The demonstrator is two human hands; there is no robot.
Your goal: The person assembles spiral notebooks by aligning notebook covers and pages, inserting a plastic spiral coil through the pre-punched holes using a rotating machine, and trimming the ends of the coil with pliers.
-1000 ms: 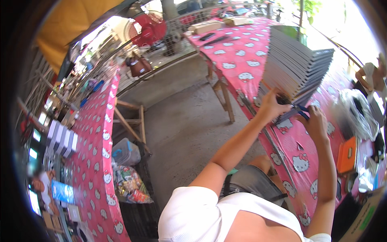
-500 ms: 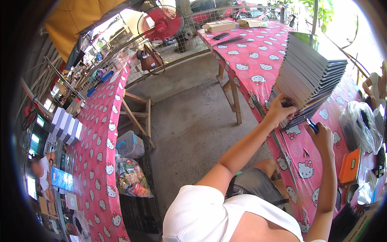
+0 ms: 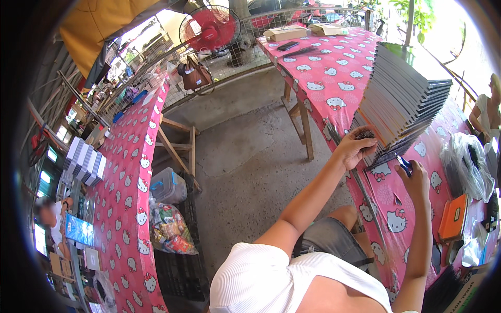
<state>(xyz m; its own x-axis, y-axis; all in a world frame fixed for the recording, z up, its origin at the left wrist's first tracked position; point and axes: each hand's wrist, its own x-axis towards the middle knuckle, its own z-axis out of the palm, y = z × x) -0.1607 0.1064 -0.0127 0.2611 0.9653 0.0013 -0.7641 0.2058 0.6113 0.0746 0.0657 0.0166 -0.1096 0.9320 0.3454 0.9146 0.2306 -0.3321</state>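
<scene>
A tall leaning stack of grey flat boxes [image 3: 404, 96] stands on the pink patterned table [image 3: 334, 78] at the right. My left hand [image 3: 356, 147] presses against the stack's lower left side, fingers curled on a small dark object I cannot make out. My right hand [image 3: 415, 180] is under the stack's lower right corner and pinches a small blue tool [image 3: 403, 164] against the lowest boxes.
An orange case [image 3: 453, 216] and clear plastic bags [image 3: 464, 167] lie on the table to the right. A second pink table [image 3: 133, 188] runs along the left with grey boxes [image 3: 83, 161]. A red fan [image 3: 209, 28], a brown bag [image 3: 194, 77], a plastic tub [image 3: 168, 185] and wooden trestles stand between.
The view has swung so the stack and my hands sit lower and further right. My hands stay at the base of the stack, the left one shifted slightly along it.
</scene>
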